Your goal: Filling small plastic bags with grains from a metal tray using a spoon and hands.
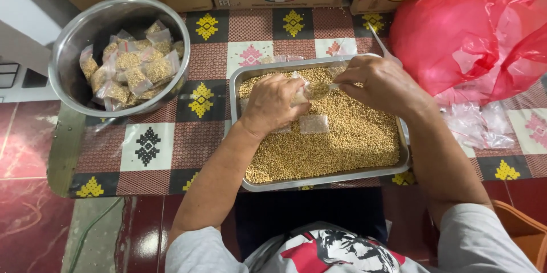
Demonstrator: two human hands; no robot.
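Grey shirt [319, 250] with red print, bottom centre. Steel bowl [74, 39], upper left: filled clear packets [134, 68]. Centre, metal tray [319, 180] of tan seeds [342, 142] on checked tabletop [148, 147]. Left hand [273, 105] grip pinches small clear bag [310, 92]; right hand [382, 82] grip holds a spoon [380, 42]. Red plastic bag [473, 39], upper right.

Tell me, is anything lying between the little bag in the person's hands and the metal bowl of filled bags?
Nothing visible does. The small bag is held by the left hand and right hand over the tray of seeds. Only bare patterned tablecloth lies between the tray and the metal bowl.
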